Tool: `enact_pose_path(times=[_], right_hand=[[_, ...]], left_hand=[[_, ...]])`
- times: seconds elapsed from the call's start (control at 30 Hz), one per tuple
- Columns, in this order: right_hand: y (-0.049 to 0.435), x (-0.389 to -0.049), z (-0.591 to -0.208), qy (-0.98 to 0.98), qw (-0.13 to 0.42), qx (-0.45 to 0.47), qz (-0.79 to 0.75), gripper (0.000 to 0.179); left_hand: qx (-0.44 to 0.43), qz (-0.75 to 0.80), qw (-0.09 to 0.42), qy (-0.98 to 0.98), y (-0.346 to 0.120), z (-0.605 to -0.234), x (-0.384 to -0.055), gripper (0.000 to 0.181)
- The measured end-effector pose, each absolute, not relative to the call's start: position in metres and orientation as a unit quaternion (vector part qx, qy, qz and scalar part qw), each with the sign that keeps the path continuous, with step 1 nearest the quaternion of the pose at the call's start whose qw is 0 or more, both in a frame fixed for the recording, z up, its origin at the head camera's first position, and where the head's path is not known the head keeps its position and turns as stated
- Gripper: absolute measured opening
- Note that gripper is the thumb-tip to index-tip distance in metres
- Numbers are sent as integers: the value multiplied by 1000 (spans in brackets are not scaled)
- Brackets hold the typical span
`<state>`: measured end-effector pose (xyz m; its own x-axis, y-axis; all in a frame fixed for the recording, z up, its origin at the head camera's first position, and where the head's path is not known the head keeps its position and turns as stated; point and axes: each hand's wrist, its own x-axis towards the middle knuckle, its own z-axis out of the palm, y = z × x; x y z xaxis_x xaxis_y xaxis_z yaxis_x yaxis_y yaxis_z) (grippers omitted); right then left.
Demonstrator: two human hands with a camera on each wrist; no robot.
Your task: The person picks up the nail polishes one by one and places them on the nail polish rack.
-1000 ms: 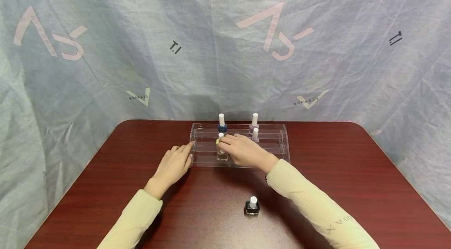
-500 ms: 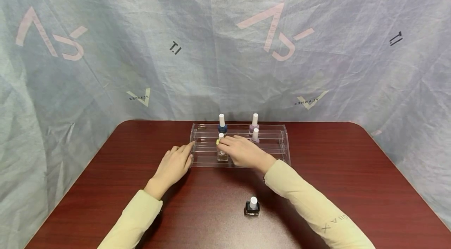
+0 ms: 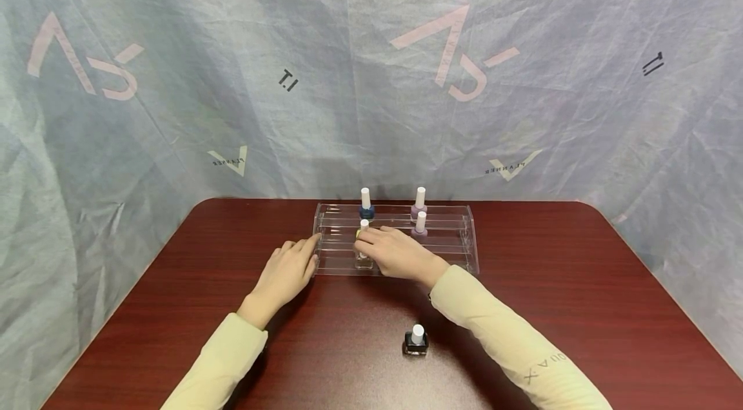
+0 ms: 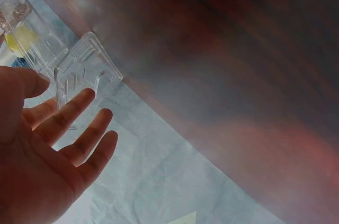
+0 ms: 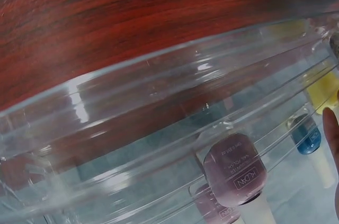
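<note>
My right hand (image 3: 397,255) pinches a small nail polish bottle (image 3: 364,262) with coppery glitter (image 4: 20,11) at the front tier of a clear acrylic rack (image 3: 336,263); its top is hidden by the fingers. Behind it on the middle tier stands a yellow nail polish bottle (image 5: 322,92), its white cap showing above my knuckles. My left hand (image 3: 282,274) has its fingers extended, the tips against the rack's left end. In the left wrist view the left fingers (image 4: 87,142) are spread, with nothing in the palm.
A blue nail polish bottle (image 3: 366,210) and a purple one (image 3: 418,210) stand on the top tier. One tier lower is a lilac bottle (image 3: 420,228). On the red-brown table (image 3: 325,345), nearer me, sits a black bottle (image 3: 416,343). A grey cloth (image 3: 348,107) hangs behind.
My right hand and the glitter bottle have shifted slightly left along the front tier. The left hand and the other bottles stay in place.
</note>
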<state>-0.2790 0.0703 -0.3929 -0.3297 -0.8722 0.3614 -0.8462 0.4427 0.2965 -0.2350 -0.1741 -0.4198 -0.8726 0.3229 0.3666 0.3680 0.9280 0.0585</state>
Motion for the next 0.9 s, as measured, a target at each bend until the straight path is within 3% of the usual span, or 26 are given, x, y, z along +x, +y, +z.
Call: enact_pose_path(times=[0.9], right_hand=[[69,-276,-392,-823,237,516,-31,33]], left_hand=[[-177,-56,182,-966,-173,-422,-235,44]])
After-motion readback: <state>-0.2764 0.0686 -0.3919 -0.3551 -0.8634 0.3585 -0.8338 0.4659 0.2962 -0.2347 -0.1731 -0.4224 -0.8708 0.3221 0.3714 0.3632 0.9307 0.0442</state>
